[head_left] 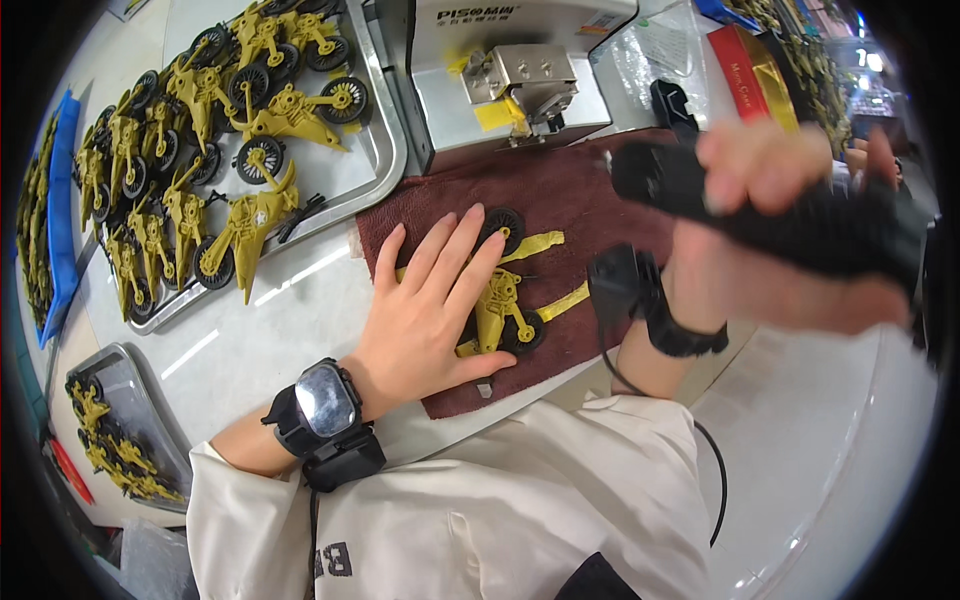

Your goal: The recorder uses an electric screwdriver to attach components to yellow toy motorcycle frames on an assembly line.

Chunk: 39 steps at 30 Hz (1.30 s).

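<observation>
My left hand [425,310] lies flat with spread fingers over a yellow toy motorcycle [497,308]. The toy rests on a dark red leather-like mat [565,350], and its black spoked wheels show beyond my fingers and near my thumb. Strips of yellow tape [565,300] are on the mat to the right of the toy. Raised at the right, my right hand [735,275] is wrapped round a black cylindrical tool that looks like a power screwdriver [660,175]. Both hand and tool are blurred, and the tool is apart from the toy.
A metal tray [375,165] at the upper left bears several yellow motorcycles. A smaller tray [150,400] with yellow parts stands lower left, a blue tray [68,240] beyond. Behind the mat stands a grey machine [450,120] with a metal head. A red box [737,70] sits upper right.
</observation>
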Each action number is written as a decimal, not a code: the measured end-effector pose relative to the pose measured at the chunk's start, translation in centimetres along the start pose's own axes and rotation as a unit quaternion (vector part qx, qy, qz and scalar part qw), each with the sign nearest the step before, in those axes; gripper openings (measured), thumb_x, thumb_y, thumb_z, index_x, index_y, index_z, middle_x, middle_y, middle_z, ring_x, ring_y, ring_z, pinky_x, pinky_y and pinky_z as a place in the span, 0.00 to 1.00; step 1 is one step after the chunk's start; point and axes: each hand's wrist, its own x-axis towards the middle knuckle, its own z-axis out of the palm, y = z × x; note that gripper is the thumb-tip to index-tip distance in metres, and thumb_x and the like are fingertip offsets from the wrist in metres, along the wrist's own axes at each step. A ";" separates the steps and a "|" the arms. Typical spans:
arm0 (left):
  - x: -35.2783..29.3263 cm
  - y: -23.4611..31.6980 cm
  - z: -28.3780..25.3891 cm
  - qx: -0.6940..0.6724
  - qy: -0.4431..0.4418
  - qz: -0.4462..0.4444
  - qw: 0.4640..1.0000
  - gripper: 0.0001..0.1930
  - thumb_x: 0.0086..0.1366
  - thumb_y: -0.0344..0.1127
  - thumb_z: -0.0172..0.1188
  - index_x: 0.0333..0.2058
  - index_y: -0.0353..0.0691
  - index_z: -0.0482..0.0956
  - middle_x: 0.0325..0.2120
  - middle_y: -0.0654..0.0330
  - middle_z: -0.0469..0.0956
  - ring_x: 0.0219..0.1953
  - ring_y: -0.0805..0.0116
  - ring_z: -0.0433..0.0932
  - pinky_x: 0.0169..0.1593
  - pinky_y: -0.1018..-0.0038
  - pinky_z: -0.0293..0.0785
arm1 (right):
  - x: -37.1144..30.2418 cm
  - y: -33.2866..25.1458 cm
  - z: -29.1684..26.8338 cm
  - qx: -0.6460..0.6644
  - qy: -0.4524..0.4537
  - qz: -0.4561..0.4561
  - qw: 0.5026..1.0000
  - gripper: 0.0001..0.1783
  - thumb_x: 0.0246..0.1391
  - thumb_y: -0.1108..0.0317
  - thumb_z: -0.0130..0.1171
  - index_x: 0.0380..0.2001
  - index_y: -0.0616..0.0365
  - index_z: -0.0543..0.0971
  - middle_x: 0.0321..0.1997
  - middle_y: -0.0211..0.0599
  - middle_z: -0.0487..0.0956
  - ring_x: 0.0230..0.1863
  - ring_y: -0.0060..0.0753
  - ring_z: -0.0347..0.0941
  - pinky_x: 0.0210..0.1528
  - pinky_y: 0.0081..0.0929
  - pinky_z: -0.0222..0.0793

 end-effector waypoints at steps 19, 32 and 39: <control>-1.4 -1.4 -0.4 -0.052 0.045 -0.015 0.998 0.55 0.38 0.65 0.66 0.59 0.35 0.58 0.58 0.49 0.60 0.61 0.48 0.56 0.62 0.49 0.43 | -2.8 -0.7 4.0 0.052 -0.153 0.085 0.983 0.47 0.50 0.33 0.49 0.60 0.58 0.52 0.24 0.39 0.70 0.20 0.35 0.67 0.28 0.35 0.65; -1.7 -1.7 0.3 -0.047 0.049 -0.021 0.998 0.53 0.37 0.62 0.67 0.59 0.36 0.59 0.59 0.49 0.59 0.62 0.47 0.55 0.63 0.48 0.43 | -5.8 0.1 5.0 0.057 -0.134 0.105 0.984 0.49 0.50 0.33 0.49 0.62 0.57 0.47 0.28 0.43 0.72 0.20 0.37 0.69 0.29 0.37 0.67; -1.4 -1.6 -0.3 -0.068 0.029 -0.023 0.997 0.53 0.39 0.59 0.68 0.60 0.38 0.57 0.59 0.50 0.59 0.63 0.50 0.54 0.64 0.51 0.42 | -5.9 1.0 4.9 0.047 -0.187 0.120 0.974 0.46 0.52 0.36 0.51 0.59 0.59 0.49 0.29 0.45 0.73 0.21 0.37 0.70 0.29 0.35 0.69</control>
